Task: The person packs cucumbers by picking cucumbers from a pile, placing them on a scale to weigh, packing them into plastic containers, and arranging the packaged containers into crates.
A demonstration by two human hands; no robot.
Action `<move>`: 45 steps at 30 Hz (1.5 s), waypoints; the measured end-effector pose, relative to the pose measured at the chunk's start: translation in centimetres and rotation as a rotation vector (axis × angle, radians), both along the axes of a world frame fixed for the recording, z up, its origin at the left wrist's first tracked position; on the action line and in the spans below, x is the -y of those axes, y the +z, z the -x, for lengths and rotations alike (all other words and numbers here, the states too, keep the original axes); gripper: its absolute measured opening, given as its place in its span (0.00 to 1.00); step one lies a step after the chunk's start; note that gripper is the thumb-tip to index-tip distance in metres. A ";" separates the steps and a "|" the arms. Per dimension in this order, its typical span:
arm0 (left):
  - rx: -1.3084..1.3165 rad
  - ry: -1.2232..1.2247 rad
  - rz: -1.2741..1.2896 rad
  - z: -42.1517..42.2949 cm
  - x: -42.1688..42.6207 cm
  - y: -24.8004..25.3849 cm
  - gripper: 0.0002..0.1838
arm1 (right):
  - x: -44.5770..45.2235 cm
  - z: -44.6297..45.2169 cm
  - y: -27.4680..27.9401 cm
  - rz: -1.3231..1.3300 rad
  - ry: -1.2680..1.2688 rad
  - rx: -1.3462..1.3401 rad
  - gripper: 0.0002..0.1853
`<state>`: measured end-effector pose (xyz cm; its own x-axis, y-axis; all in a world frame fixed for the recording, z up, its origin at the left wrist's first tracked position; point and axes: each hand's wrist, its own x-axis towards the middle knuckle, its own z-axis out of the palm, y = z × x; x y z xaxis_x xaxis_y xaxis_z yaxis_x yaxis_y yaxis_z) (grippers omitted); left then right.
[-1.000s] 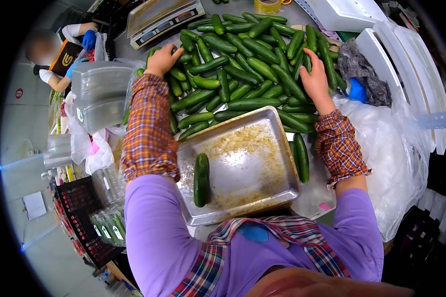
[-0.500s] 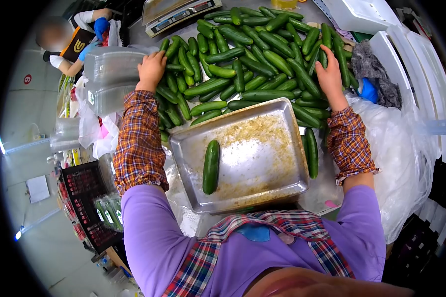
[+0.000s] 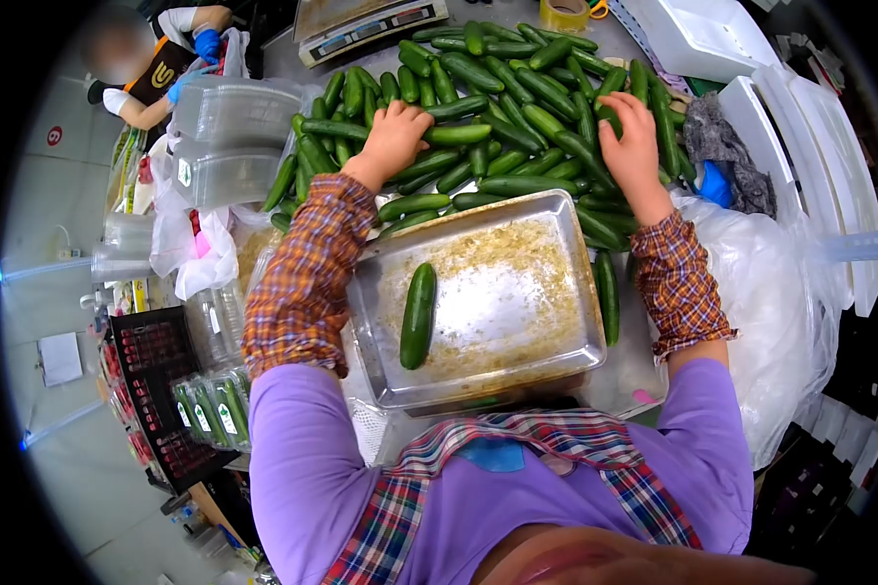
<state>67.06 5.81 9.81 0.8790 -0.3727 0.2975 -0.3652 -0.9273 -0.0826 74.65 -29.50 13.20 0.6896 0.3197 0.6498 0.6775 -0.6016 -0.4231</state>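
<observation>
Many green cucumbers (image 3: 532, 127) lie heaped beyond a metal tray (image 3: 517, 361). One cucumber (image 3: 418, 317) rests alone in the tray's left part. My left hand (image 3: 393, 144) is on the left part of the heap, its fingers bent over a cucumber lying crosswise; whether it grips this cucumber is hidden. At the right of the heap, my right hand (image 3: 631, 146) has its fingers curved round the end of a cucumber (image 3: 610, 119).
A scale (image 3: 371, 27) stands at the back left. Clear plastic boxes (image 3: 239, 117) are stacked at left. Yellow tape (image 3: 563, 14), white foam boxes (image 3: 707, 39) and a plastic bag (image 3: 751, 292) lie behind and right. A co-worker (image 3: 166, 68) is at upper left.
My left hand has moved right, from the heap's left edge onto its cucumbers. My right hand has shifted slightly left, and its fingers have curled round a cucumber.
</observation>
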 end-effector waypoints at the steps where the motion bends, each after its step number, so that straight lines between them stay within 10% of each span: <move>1: -0.138 0.070 0.085 0.3 0.2 0.5 0.12 | -0.4 0.4 0.3 -0.030 0.072 0.038 0.16; 7: -0.576 0.210 0.956 6.4 4.1 4.8 0.13 | -5.1 5.7 1.7 -0.589 0.426 -1.186 0.27; 12: -0.485 0.177 0.935 13.7 10.0 8.1 0.15 | -6.1 10.0 2.7 -1.001 0.761 -1.757 0.20; 27: -0.120 0.315 0.402 19.3 13.2 8.1 0.05 | -5.5 17.5 3.8 -1.098 0.583 -1.467 0.19; 36: -0.433 0.307 1.204 20.6 13.4 8.6 0.10 | -3.3 21.2 6.1 -0.852 0.851 -0.905 0.21; 39: -0.713 0.464 1.885 21.0 10.8 8.5 0.14 | -2.3 19.9 6.7 -0.761 0.970 -0.375 0.21; 41: -0.442 0.559 1.803 21.2 8.0 8.5 0.18 | -1.6 20.4 8.1 -0.997 0.745 -0.620 0.21; 45: -0.360 0.691 1.573 20.7 5.2 8.8 0.22 | -1.3 18.9 6.9 -0.527 0.477 -1.209 0.30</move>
